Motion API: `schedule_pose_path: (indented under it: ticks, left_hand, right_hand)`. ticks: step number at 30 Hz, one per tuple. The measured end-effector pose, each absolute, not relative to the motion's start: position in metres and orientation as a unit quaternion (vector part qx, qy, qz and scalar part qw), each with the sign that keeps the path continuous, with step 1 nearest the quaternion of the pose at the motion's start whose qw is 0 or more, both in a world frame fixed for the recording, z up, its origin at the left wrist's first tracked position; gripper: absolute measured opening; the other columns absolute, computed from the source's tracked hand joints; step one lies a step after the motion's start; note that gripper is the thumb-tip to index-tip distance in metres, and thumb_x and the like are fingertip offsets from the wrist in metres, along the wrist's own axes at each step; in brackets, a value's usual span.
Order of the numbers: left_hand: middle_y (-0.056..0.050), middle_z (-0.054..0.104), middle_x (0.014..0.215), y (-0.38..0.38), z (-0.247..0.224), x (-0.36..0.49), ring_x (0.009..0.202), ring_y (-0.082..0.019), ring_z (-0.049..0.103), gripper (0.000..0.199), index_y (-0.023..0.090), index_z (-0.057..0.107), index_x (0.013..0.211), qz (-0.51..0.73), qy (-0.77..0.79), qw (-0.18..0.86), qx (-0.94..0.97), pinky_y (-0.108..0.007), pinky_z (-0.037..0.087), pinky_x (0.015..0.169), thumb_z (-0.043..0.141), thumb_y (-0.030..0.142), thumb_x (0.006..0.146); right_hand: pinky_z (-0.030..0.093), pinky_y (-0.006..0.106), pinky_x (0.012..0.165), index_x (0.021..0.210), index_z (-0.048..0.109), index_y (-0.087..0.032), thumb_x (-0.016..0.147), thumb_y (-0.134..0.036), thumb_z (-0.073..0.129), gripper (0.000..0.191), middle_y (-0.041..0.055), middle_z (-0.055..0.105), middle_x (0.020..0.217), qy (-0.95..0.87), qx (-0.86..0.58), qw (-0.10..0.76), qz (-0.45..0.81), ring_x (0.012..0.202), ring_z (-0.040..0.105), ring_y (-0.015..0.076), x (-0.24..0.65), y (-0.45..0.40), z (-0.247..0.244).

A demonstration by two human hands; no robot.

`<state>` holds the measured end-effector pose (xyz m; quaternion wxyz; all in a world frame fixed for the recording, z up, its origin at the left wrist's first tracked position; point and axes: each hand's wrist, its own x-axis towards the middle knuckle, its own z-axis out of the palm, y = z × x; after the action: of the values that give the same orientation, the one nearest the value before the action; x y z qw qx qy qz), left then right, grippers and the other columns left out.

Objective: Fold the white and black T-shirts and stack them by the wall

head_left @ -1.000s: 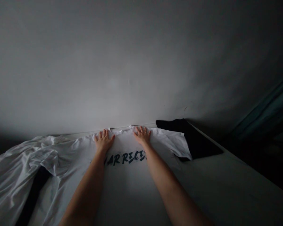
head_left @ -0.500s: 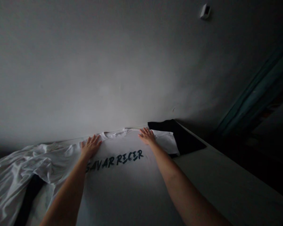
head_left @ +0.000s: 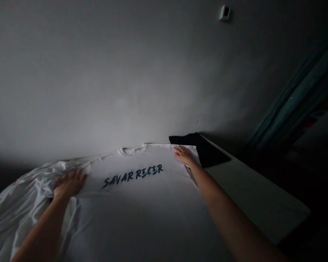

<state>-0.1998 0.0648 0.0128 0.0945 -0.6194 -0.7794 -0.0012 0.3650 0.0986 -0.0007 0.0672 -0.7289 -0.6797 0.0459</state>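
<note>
A white T-shirt (head_left: 142, 203) with dark brush-style lettering across its chest lies spread out, its neckline toward the wall. My left hand (head_left: 70, 182) rests flat on the sleeve at the left, fingers apart. On the other sleeve, at the right, lies my right hand (head_left: 183, 154), palm down with its fingers stretched out. Neither hand grips the cloth. Rumpled white fabric (head_left: 24, 203) is bunched beside my left hand and forearm.
A black cloth (head_left: 211, 151) lies beyond the right sleeve, near the corner of the pale tabletop (head_left: 262, 196). Behind the table rises a grey wall (head_left: 125, 72) with a small white device (head_left: 225, 13). A teal curtain (head_left: 289, 98) hangs at the right.
Both hands have slid outward from the shoulders onto the sleeves, the left one farther. The left sleeve now lies flatter. The view has shifted slightly.
</note>
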Motion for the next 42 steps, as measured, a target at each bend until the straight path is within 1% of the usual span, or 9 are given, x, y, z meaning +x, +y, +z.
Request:
schedule_pose_path:
  ticks: [6,10,13,17,24,29,36,40,42]
  left_hand:
    - [-0.012,0.038,0.158,0.058,0.031,-0.175,0.144,-0.036,0.033,0.068,0.016,0.041,0.151,0.055,-0.812,0.134,-0.565,-0.051,0.031,0.111,0.016,0.051,0.098]
    - [-0.002,0.04,0.158,0.055,0.026,-0.178,0.141,-0.031,0.04,0.06,0.03,0.034,0.154,0.071,-0.794,0.081,-0.598,-0.051,0.033,0.11,0.015,0.046,0.099]
    - [-0.004,0.047,0.154,0.056,0.029,-0.181,0.144,-0.034,0.036,0.058,0.026,0.044,0.148,0.061,-0.808,0.095,-0.578,-0.054,0.031,0.112,0.027,0.048,0.097]
    - [-0.021,0.041,0.155,0.064,0.034,-0.13,0.143,-0.039,0.036,0.061,0.007,0.045,0.147,-0.012,-0.727,0.138,-0.672,-0.055,0.026,0.115,0.033,0.038,0.096]
    - [-0.007,0.041,0.157,0.098,0.027,0.108,0.146,-0.02,0.036,0.054,0.022,0.036,0.153,-0.04,-0.412,-0.028,-0.91,-0.04,0.024,0.12,0.031,0.029,0.1]
    - [-0.007,0.04,0.158,0.119,0.012,0.254,0.146,-0.021,0.035,0.05,0.026,0.041,0.15,-0.064,-0.351,-0.041,-0.933,-0.042,0.03,0.118,0.033,0.025,0.101]
    - [-0.011,0.026,0.164,0.132,-0.009,0.303,0.148,-0.039,0.025,0.054,0.032,0.039,0.152,-0.08,-0.417,-0.039,-0.905,-0.065,0.023,0.115,0.039,0.047,0.1]
    - [-0.015,0.026,0.163,0.112,0.0,0.302,0.149,-0.041,0.023,0.059,0.027,0.038,0.153,-0.088,-0.432,-0.062,-0.895,-0.067,0.02,0.115,0.038,0.051,0.099]
    - [-0.011,0.022,0.165,0.103,0.0,0.308,0.15,-0.038,0.02,0.062,0.03,0.034,0.155,-0.082,-0.456,-0.066,-0.884,-0.066,0.019,0.117,0.039,0.052,0.097]
  right_hand:
    - [0.008,0.054,0.121,0.155,0.034,-0.014,0.1,-0.045,0.032,0.063,0.0138,0.019,0.165,-0.588,-0.802,0.103,0.03,0.151,0.014,0.0347,0.396,0.082,0.008]
    - [0.012,0.051,0.12,0.154,0.037,-0.021,0.1,-0.044,0.034,0.059,0.0096,0.024,0.164,-0.637,-0.766,0.078,0.028,0.15,0.018,0.0302,0.393,0.071,0.007]
    - [0.023,0.053,0.116,0.152,0.039,-0.012,0.099,-0.042,0.037,0.061,0.0197,0.032,0.159,-0.561,-0.824,0.078,0.017,0.146,0.029,0.0336,0.402,0.061,0.012]
    - [0.042,0.037,0.101,0.137,0.056,-0.012,0.095,-0.032,0.05,0.047,0.0209,0.058,0.135,-0.522,-0.84,0.144,-0.025,0.124,0.056,0.0286,0.414,0.034,0.02]
    - [0.043,0.031,0.102,0.114,0.072,-0.022,0.091,-0.027,0.058,0.028,0.0061,0.07,0.121,-0.754,-0.628,0.192,0.005,0.113,0.061,0.0206,0.416,-0.016,0.007]
    - [0.046,0.032,0.1,0.118,0.071,-0.025,0.094,-0.023,0.051,0.032,0.004,0.067,0.128,-0.756,-0.63,0.178,0.009,0.115,0.062,0.0207,0.404,-0.02,0.004]
    - [0.048,0.026,0.073,0.095,0.073,-0.023,0.095,-0.024,0.047,0.026,0.0055,0.073,0.106,-0.72,-0.684,0.116,0.0,0.09,0.069,0.02,0.392,-0.024,0.013]
    - [0.05,0.03,0.073,0.087,0.074,-0.024,0.095,-0.035,0.043,0.034,0.0087,0.075,0.096,-0.705,-0.698,0.126,0.004,0.086,0.071,0.0231,0.41,0.001,0.018]
    - [0.052,0.033,0.081,0.102,0.073,-0.023,0.096,-0.036,0.034,0.042,0.0128,0.074,0.108,-0.697,-0.696,0.173,-0.016,0.097,0.071,0.0249,0.426,0.036,0.012]
